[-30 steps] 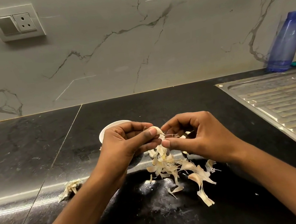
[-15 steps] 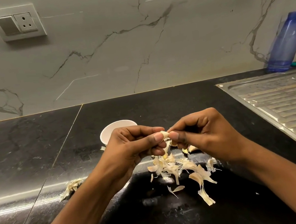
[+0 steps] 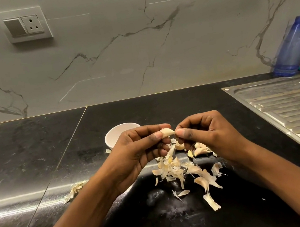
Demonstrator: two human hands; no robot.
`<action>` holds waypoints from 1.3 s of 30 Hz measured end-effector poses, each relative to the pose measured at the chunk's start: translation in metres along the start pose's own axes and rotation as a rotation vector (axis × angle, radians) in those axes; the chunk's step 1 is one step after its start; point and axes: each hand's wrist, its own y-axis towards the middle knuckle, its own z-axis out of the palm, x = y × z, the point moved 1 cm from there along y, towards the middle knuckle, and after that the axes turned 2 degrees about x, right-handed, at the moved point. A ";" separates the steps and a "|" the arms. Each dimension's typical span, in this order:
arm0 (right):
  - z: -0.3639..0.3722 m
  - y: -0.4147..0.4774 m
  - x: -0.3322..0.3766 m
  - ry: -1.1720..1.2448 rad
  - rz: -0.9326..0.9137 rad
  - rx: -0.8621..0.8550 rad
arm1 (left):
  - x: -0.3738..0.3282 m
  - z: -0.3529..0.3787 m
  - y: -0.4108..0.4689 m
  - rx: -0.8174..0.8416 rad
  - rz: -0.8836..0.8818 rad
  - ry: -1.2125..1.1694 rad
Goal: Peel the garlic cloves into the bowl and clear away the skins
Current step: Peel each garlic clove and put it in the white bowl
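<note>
A seemingly light, firm, brittle-skinned garlic clove (image 3: pixel 167 131) is pinched at both tips between left hand (image 3: pixel 137 152) and right hand (image 3: pixel 207 133) fingers (image 3: pixel 183 133).

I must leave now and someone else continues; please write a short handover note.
Hands: left hand and right hand both pinch one garlic clove above the black counter.
Things: white bowl behind the left hand, contents hidden; skins piled on the counter under the hands, a smaller clump further left.
Done: some peeling, judging by skins.
Left: finish this clove, drop it in the bowl, clear skins.
</note>
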 end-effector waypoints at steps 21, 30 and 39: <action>0.007 -0.002 0.008 0.003 0.172 0.031 | 0.012 -0.001 0.004 0.025 0.264 0.527; 0.007 -0.003 0.006 0.080 0.256 0.004 | 0.020 -0.004 0.008 0.061 0.367 0.681; 0.008 -0.003 0.003 0.115 0.257 -0.045 | 0.024 -0.008 0.012 0.044 0.368 0.660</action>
